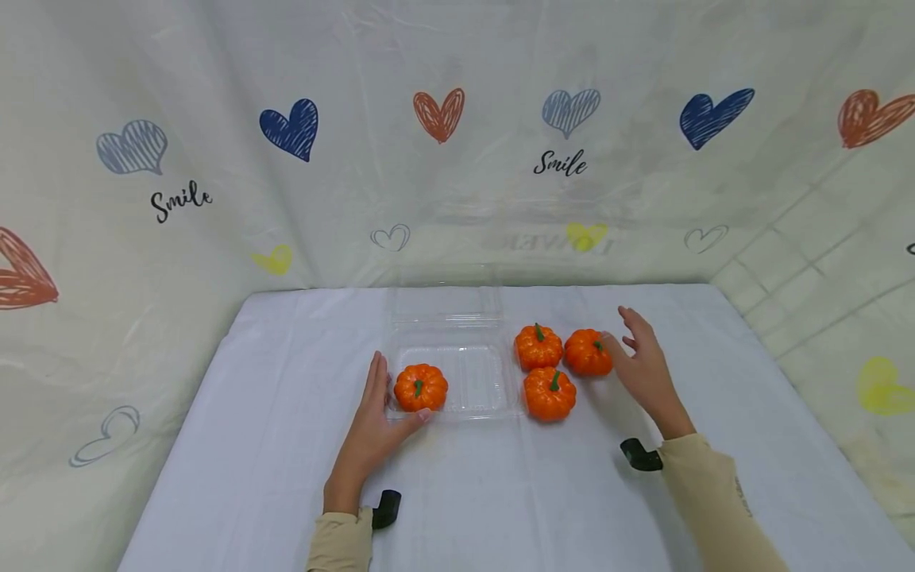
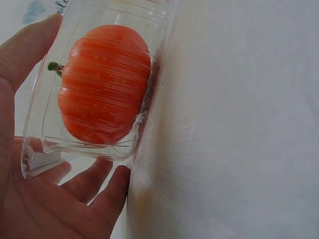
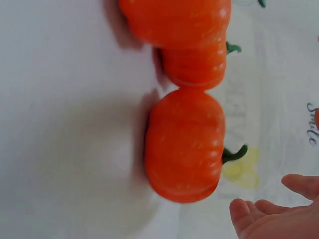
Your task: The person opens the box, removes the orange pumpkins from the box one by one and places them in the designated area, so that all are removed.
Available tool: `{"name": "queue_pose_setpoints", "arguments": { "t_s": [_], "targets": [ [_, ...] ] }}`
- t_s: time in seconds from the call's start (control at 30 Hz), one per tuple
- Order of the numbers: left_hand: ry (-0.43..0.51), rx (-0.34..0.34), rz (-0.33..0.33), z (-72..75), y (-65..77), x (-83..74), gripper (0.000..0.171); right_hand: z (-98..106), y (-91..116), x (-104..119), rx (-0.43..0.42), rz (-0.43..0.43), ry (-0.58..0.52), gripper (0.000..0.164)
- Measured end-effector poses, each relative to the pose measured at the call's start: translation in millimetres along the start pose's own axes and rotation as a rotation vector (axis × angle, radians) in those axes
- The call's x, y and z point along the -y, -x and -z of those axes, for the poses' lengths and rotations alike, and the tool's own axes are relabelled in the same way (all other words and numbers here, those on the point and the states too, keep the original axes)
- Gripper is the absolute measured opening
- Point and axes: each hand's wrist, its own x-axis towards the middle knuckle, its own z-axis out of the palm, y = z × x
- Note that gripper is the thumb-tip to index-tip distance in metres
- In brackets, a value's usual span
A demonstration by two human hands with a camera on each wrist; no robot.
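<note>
A clear plastic clamshell box (image 1: 480,383) lies on the table with its lid raised at the back. One small orange pumpkin (image 1: 420,388) with a green stem sits in its left part. My left hand (image 1: 373,433) rests at the box's front left corner, fingers stretched along the left side and thumb at the front rim. To the right of the box stand three more pumpkins: a front one (image 1: 550,395), a back one (image 1: 538,346) and a right one (image 1: 588,353). Beside the right one is my right hand (image 1: 645,369), its fingers spread and holding nothing.
A white cloth (image 1: 457,500) covers the table. Behind it hangs a pale curtain (image 1: 500,56) printed with hearts and words. A black wrist mount (image 1: 387,509) is on the left arm, and a similar mount (image 1: 640,455) on the right.
</note>
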Motion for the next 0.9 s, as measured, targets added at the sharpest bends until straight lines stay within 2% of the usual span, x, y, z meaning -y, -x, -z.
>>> {"name": "queue_pose_setpoints", "arguments": {
  "t_s": [0.2, 0.43, 0.9],
  "targets": [
    [-0.006, -0.008, 0.000, -0.3, 0.3, 0.4, 0.125, -6.1, 2.3, 12.1, 0.030, 0.018, -0.055, 0.072],
    [-0.017, -0.005, 0.000, 0.4, 0.8, -0.4, 0.125, -11.9, 6.9, 25.3, 0.113, -0.015, -0.216, 0.070],
    [-0.024, -0.001, -0.019, 0.8, 2.0, -2.0, 0.124, -36.9, 14.2, 57.7, 0.245, 0.012, -0.361, 0.071]
  ]
}}
